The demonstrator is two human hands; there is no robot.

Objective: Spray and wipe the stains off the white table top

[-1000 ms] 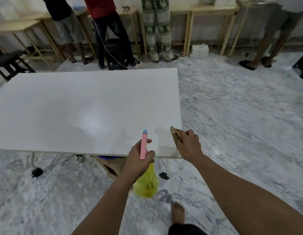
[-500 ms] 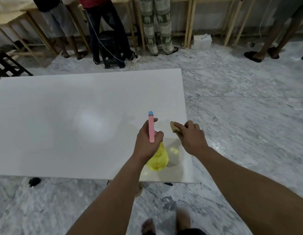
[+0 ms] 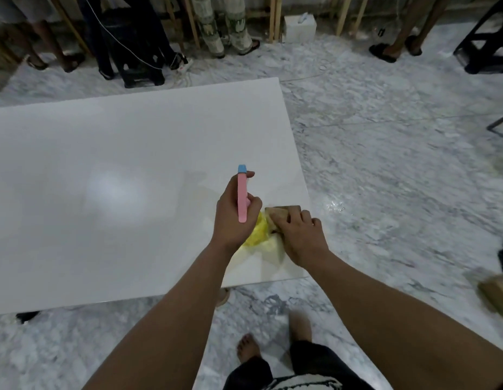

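Grey-white marbled floor [image 3: 385,170], a wet glint just right of the table. Light wooden table legs [image 3: 274,18] line the far wall; several people's legs stand among them. Black plastic stool [image 3: 486,49] far right, white box [image 3: 300,27] by the wall.

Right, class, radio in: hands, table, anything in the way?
Left hand grips spray bottle. Right hand presses sponge on white table top. Nothing blocking.
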